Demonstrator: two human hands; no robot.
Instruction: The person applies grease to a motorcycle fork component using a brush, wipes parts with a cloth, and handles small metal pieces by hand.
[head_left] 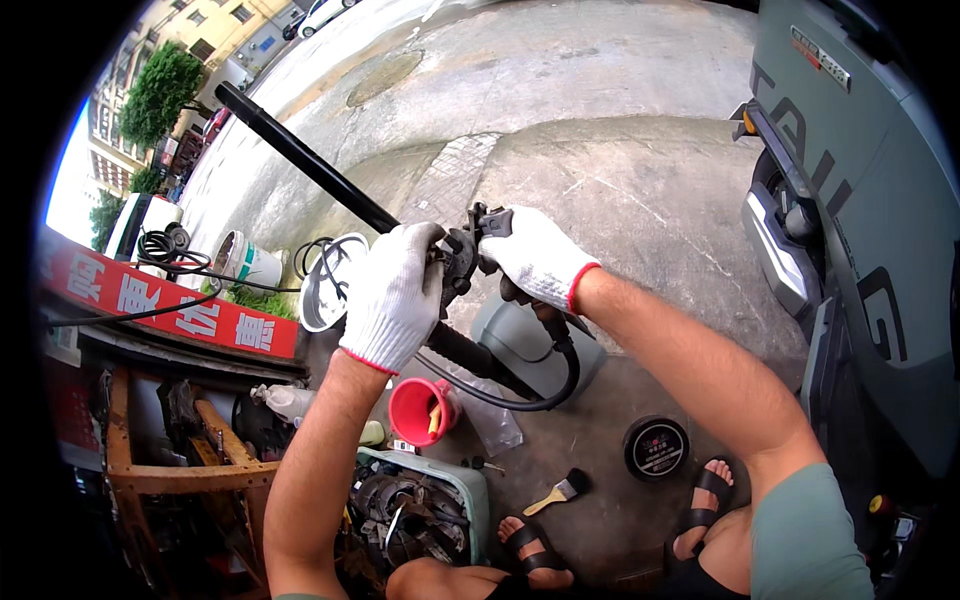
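Observation:
My left hand (392, 295), in a white knit glove with a red cuff, closes round a dark metal part (460, 262) with curved, jaw-like edges. My right hand (537, 258), gloved the same way, grips the other side of that part, by a small black block (495, 223). A long black tube (310, 160) slants from the upper left down to my left hand. Below the hands a thick dark bar (465, 352) continues the slant, and a black hose (572, 375) loops down beside it. The gloves hide how these pieces join.
Beneath the hands stand a grey bucket (505, 330) and a red pail (410, 412). A bin of metal parts (472, 490), a paintbrush (560, 490) and a round black tin (656, 448) lie near my feet. A grey vehicle (880, 200) stands right; a rusty frame (190, 478) stands left.

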